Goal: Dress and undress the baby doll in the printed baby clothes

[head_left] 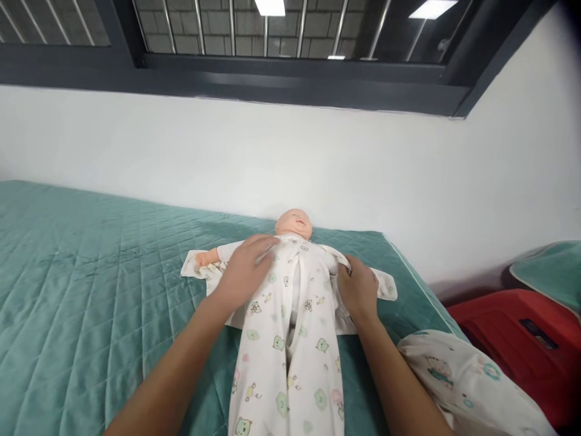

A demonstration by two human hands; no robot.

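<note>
A baby doll (295, 222) lies on its back with its head towards the wall. Over its body is spread a white baby romper (318, 375) with green bear prints and long legs reaching towards me. Beneath the doll, a white long-sleeved top (385, 284) has its sleeves laid out sideways. My left hand (247, 269) rests over the chest at the doll's shoulder, fingers stretched out and slightly blurred. On the other side, my right hand (358, 287) has its fingers curled round the romper's upper edge near the shoulder. The doll's arm on that side is hidden.
A green quilted cover (91, 290) lies under everything. At the lower right is a bundled white printed cloth (472, 381), beside a red plastic object (512, 339) and a green cushion-like piece (549, 272). A white wall (281, 151) and dark-framed window (290, 85) stand behind.
</note>
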